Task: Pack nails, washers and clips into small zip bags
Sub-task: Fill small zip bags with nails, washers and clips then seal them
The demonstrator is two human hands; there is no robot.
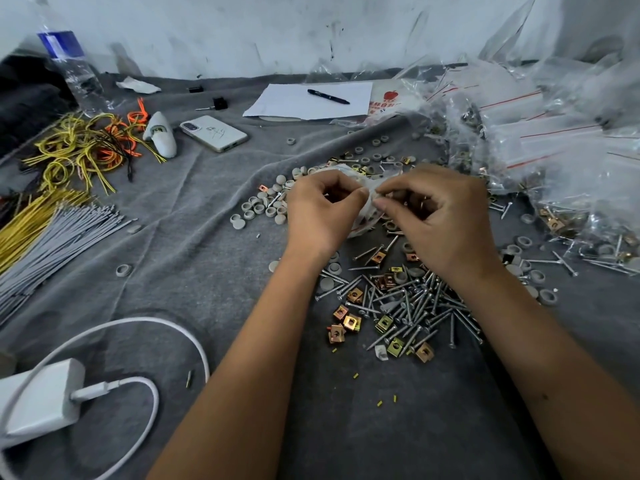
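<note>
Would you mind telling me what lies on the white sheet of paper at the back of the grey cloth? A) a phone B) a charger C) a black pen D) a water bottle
C: the black pen lies on the white sheet of paper, while the phone rests on the grey cloth in front of it.

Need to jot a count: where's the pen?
In the head view, the black pen lies on the white paper at the far middle of the table, right of the phone.
</note>
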